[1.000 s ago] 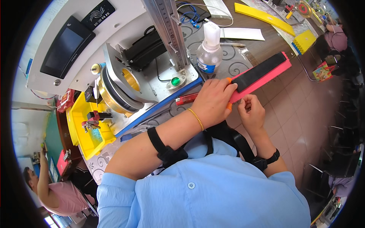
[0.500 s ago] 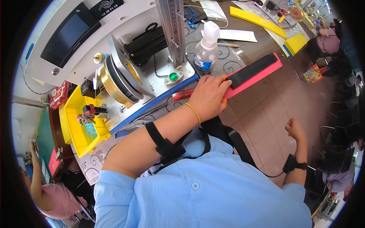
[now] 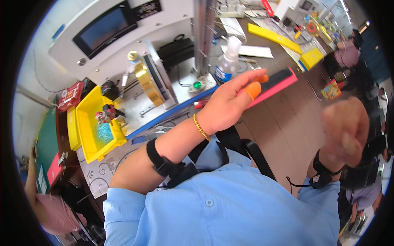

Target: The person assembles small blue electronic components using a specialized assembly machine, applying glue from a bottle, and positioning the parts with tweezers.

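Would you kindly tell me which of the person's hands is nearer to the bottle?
Left: the left hand is just below the bottle in the picture; the right hand is far to the bottle's right.

We are in what looks like a workshop: our table bears a machine with a screen and a gold wheel, a yellow bin sits beside it, and farther off we see a person near a second machine.
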`<state>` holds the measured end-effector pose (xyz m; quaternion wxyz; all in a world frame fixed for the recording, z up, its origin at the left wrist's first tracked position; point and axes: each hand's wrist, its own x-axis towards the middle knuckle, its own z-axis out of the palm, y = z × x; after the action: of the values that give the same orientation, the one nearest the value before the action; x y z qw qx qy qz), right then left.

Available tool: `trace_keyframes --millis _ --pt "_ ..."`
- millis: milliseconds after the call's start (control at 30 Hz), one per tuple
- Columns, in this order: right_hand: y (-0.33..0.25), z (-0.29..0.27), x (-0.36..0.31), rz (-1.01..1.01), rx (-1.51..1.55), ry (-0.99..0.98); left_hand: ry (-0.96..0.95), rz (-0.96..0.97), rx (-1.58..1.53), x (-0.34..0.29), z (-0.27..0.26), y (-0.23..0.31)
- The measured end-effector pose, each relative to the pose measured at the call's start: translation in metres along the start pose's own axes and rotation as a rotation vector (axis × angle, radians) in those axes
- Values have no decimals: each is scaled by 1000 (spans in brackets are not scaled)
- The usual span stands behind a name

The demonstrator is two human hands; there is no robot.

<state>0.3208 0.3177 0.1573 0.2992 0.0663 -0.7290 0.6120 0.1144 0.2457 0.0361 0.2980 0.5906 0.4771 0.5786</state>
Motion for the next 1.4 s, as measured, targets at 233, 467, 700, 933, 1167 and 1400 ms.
trace_keyframes --millis 233,467,700,933,1167,1400 --pt "101 -14 115 313 -252 7 111 -251 -863 7 -51 35" --pt "151 -29 168 276 -183 24 364 -355 -514 26 -61 30" --pt "149 -29 174 277 -243 -73 459 -349 -341 19 -62 18" --pt "155 -26 166 180 -360 -29 458 -459 -341 10 -61 11" --pt "161 -32 155 201 -328 33 374 -609 -450 -7 -53 -10" --pt "166 -16 150 120 -737 -41 297 -715 -438 -23 -50 -29"
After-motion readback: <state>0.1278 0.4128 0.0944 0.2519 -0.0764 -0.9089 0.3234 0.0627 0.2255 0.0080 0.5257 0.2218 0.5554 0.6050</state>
